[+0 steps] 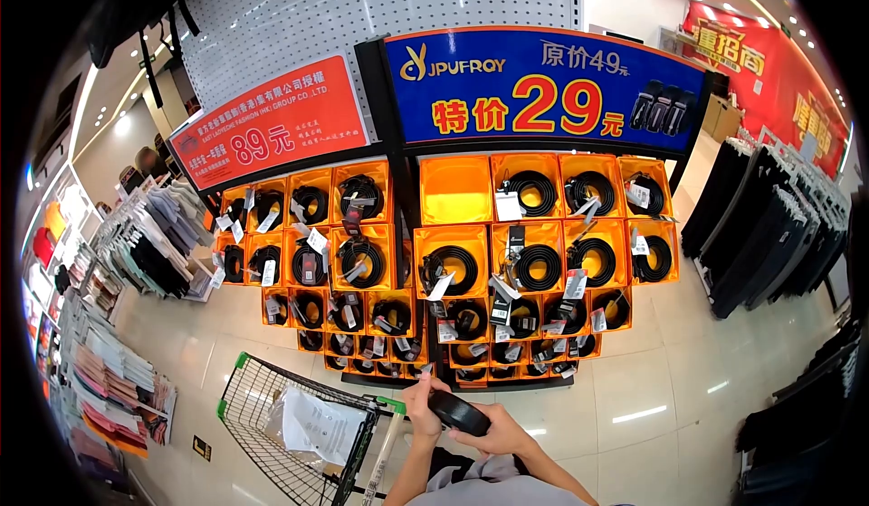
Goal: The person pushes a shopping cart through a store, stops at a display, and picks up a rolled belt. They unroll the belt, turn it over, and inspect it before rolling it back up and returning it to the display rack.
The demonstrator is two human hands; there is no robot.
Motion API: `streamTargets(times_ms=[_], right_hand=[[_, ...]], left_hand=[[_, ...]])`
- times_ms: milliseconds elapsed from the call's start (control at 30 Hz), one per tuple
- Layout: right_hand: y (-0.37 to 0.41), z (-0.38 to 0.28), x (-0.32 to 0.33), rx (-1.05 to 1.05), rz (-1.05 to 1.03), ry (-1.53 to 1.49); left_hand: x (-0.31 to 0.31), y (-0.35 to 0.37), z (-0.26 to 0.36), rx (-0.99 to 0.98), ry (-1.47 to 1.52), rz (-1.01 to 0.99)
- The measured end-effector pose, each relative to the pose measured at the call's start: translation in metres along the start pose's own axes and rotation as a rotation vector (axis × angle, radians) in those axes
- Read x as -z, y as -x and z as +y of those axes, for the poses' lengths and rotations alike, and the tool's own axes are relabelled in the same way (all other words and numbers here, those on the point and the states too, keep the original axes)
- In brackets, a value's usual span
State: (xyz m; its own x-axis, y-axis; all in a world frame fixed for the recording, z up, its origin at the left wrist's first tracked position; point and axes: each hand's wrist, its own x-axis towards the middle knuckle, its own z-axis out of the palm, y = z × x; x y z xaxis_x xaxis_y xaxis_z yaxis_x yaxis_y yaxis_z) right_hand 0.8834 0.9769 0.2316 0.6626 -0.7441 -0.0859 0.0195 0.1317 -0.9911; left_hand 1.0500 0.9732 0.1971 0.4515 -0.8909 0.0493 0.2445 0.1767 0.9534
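Observation:
A rolled black belt [458, 413] is held between my two hands in front of my body, below the display rack. My left hand [424, 406] is closed at the belt's left end, its fingers pointing up. From the right, my right hand [493, 429] grips the other end of the roll. Ahead stands a rack of orange boxes [454, 190], most with coiled black belts [539, 267] and white tags. The top-left box of the right section shows no belt.
A wire shopping cart [262, 434] with green corners holds a clear plastic bag [321, 424] at lower left. Price signs [543, 90] top the rack. Clothes racks stand left [154, 234] and right [769, 216]. Folded clothes [113, 370] lie at far left.

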Motion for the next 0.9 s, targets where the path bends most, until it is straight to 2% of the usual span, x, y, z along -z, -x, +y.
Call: streamTargets(times_ms=[67,100,167,200,233,300,333,400,533,600,633,667,733,767,833,900], right_hand=[[0.001,0.004,0.001,0.034,0.018,-0.015],[0.003,0.007,0.003,0.028,0.063,-0.004],[0.004,0.012,0.011,0.021,0.109,0.007],[0.005,0.014,0.017,0.022,0.084,-0.124],[0.007,0.015,0.021,0.023,0.06,-0.255],[0.01,0.01,0.028,0.016,0.009,-0.328],[0.013,0.009,0.032,0.01,-0.042,-0.401],[0.016,0.01,0.038,0.005,-0.099,-0.363],[0.02,-0.02,0.047,-0.079,0.072,-0.068],[0.023,-0.036,0.048,-0.002,0.205,0.105],[0.018,-0.015,0.054,0.237,0.213,0.227],[0.019,-0.01,0.057,0.238,0.212,0.226],[0.021,-0.015,0.057,0.267,0.217,0.454],[0.025,-0.022,0.056,0.205,0.189,0.508],[0.026,-0.024,0.054,0.179,0.157,0.547],[0.025,-0.026,0.048,0.196,0.138,0.581]], left_hand=[[0.002,0.0,0.003,-0.017,-0.028,-0.131],[0.005,-0.002,0.002,-0.017,-0.029,-0.132],[0.016,-0.008,0.002,-0.055,-0.004,-0.459],[0.017,-0.007,0.01,-0.053,-0.004,-0.459],[0.014,-0.004,0.023,0.033,-0.057,-0.558],[0.021,-0.007,0.034,0.229,-0.176,-0.709],[0.021,-0.007,0.035,0.231,-0.176,-0.71],[0.019,-0.003,0.04,0.254,-0.223,-0.736],[0.014,0.007,0.05,0.258,-0.16,-0.661],[0.018,0.009,0.056,0.175,-0.302,-0.565],[0.015,0.009,0.066,0.137,-0.377,-0.554],[0.016,0.009,0.067,0.137,-0.378,-0.553],[0.02,0.009,0.07,0.123,-0.465,-0.603],[0.019,0.009,0.073,0.126,-0.465,-0.602],[0.014,0.009,0.083,-0.055,-0.69,-0.704],[0.012,0.011,0.077,-0.083,-0.729,-0.729]])
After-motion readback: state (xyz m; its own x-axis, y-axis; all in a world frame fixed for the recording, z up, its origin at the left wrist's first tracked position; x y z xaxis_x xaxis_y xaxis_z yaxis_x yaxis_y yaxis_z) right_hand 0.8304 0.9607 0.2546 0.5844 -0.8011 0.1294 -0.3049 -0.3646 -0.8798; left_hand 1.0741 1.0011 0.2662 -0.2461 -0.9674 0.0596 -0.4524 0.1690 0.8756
